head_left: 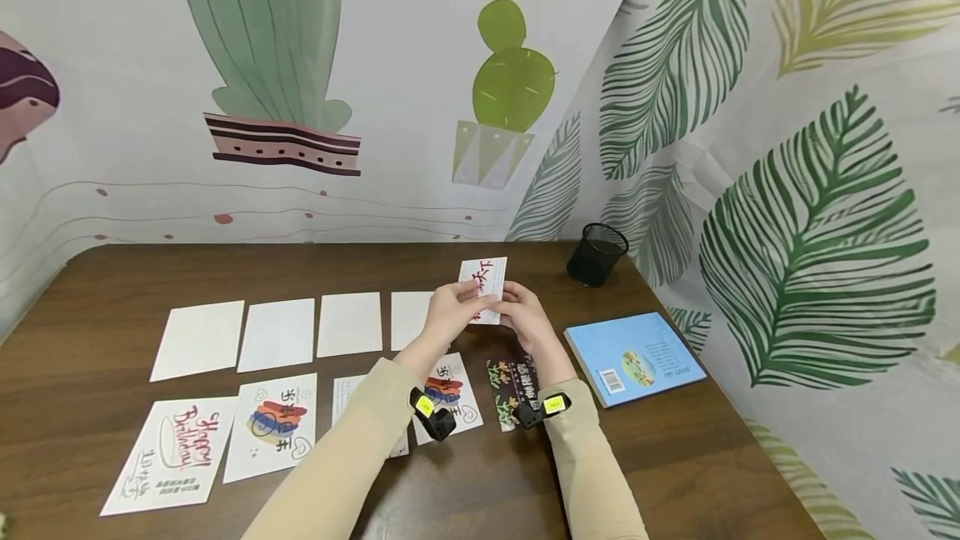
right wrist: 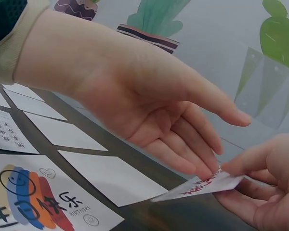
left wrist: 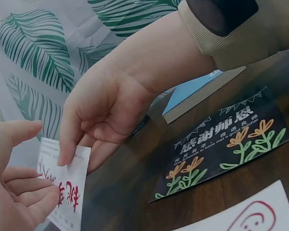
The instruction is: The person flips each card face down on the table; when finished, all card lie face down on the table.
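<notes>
In the head view, the left hand (head_left: 447,312) and right hand (head_left: 527,321) meet at a card (head_left: 491,272) above the worktop (head_left: 105,298). The left wrist view shows the right hand pinching it; the right wrist view, the left hand's fingers extended, thumb apart.

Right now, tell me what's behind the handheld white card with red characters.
Part of the right hand is behind the card; beyond lies the brown wooden table. What the card covers is hidden.
</notes>
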